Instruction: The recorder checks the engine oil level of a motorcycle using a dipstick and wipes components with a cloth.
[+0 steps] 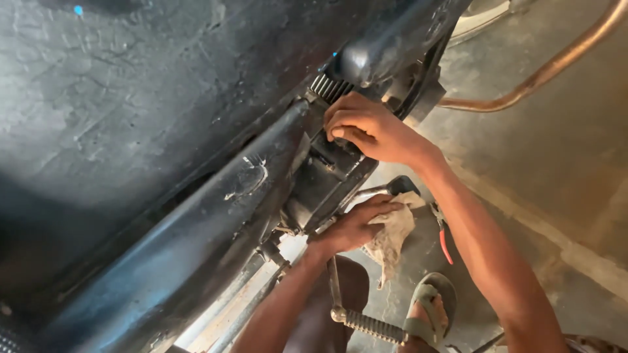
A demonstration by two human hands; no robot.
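A person's right hand (363,127) curls its fingers against the dark engine casing (324,183) of a motorcycle, just below the cooling fins (327,86), seemingly to steady or feel the part; whether it pinches anything cannot be told. The left hand (356,225) closes on a soiled rag (392,238) bunched at the casing's lower edge, beside a chrome lever (373,191). Red-handled pliers (443,236) lie on the concrete floor (556,163). A sandalled foot (428,314) rests by the footpeg (369,325). No container shows in view.
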